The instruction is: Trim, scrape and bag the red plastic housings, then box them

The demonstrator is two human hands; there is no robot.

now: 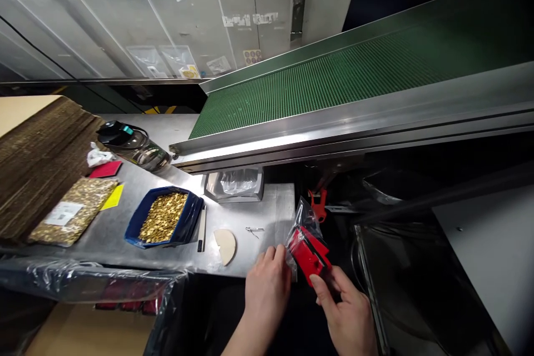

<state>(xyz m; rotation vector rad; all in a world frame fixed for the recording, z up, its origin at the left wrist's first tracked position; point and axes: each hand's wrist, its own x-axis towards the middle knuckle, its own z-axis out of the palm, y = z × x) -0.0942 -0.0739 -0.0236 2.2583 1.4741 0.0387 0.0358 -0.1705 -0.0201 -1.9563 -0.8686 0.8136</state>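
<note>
My right hand [344,306] grips a red and black object [309,256] by its lower end, thumb on top. The upper part of that object lies in a clear plastic bag [306,214]. My left hand [269,281] has its fingers closed at the left edge of the bag, near the front edge of the metal table [246,258]. Left of it on the table are a pale, round piece with a notch [225,246], small metal pins [254,230] and a blue bin [136,222] holding small gold-coloured parts [162,217].
A green conveyor belt [292,89] slopes up to the right. Stacked cardboard [41,161], a bottle [137,147], a bag of gold parts [77,211] and a clear tray [233,184] stand left. A plastic-lined carton [92,331] is at lower left.
</note>
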